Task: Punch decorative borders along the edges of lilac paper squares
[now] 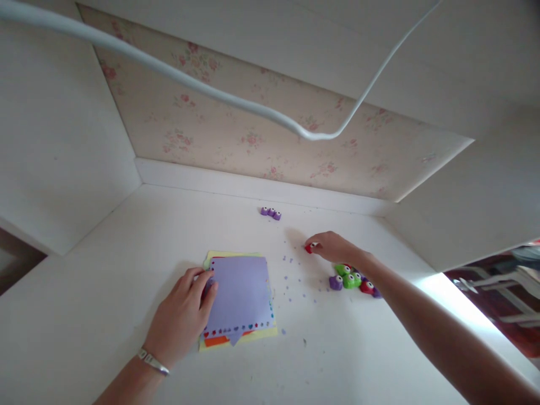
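Note:
My left hand [183,304] is closed at the left edge of a purple sheet of paper [240,289]. A small purple paper punch [207,286] shows partly between its thumb and fingers. Small cut-out shapes run along the sheet's lower edge and sides, over yellow, orange and red sheets. My right hand [333,246] pinches a small red paper punch [310,247] with a white and black top, to the right of the paper. Below that forearm, green punches [349,280], a purple punch [336,282] and a red punch [367,287] stand together.
Three purple punches [271,212] stand in a row near the back wall. Tiny purple paper bits [287,277] lie scattered on the white table [329,360]. A white cable [253,109] hangs across the upper view, before floral wallpaper. White panels rise on both sides.

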The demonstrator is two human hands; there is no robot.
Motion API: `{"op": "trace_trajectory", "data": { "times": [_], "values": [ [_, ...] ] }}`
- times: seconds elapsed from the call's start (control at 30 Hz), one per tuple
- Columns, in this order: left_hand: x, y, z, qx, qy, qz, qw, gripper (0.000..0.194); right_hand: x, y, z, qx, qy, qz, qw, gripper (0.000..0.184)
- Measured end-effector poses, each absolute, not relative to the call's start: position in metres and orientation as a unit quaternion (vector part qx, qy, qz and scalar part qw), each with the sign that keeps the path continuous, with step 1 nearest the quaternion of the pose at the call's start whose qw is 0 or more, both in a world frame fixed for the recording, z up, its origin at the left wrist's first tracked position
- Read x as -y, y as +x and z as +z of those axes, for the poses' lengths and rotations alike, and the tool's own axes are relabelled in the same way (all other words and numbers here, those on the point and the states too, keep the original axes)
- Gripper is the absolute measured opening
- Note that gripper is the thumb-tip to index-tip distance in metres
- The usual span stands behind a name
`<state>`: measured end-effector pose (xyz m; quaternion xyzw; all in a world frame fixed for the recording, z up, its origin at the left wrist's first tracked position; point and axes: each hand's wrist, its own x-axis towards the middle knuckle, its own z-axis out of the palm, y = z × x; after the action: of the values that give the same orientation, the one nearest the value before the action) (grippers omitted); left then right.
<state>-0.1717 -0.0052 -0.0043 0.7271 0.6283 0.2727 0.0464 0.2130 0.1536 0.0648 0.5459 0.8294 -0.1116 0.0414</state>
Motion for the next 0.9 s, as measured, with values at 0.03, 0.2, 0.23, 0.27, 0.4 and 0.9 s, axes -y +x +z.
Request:
{"op": "trace_trajectory", "data": {
  "times": [0.03,0.2,0.23,0.27,0.4,0.9],
  "values": [
    [0.005,-0.172,-0.004,-0.629,0.727,0.27,0.046,0.032,-0.161,0.205,0.062,-0.832,0.543,-0.106,0.032,0.03],
    [0.004,-0.172,-0.006,-0.641,0.722,0.254,0.061,0.034,-0.203,0.165,0.046,-0.824,0.561,-0.068,-0.038,0.033],
    [0.004,-0.172,-0.007,-0.641,0.722,0.253,0.062,0.034,-0.211,0.158,0.043,-0.822,0.564,-0.063,-0.052,0.033],
    [0.004,-0.172,-0.007,-0.641,0.722,0.252,0.062,0.034,-0.217,0.152,0.04,-0.822,0.563,-0.06,-0.065,0.034],
    [0.003,-0.172,-0.007,-0.64,0.723,0.253,0.06,0.033,-0.229,0.138,0.034,-0.824,0.555,-0.056,-0.102,0.035],
    [0.006,-0.171,-0.003,-0.624,0.736,0.256,0.05,0.034,-0.106,0.252,0.1,-0.763,0.584,-0.251,0.116,0.046]
  ]
}}
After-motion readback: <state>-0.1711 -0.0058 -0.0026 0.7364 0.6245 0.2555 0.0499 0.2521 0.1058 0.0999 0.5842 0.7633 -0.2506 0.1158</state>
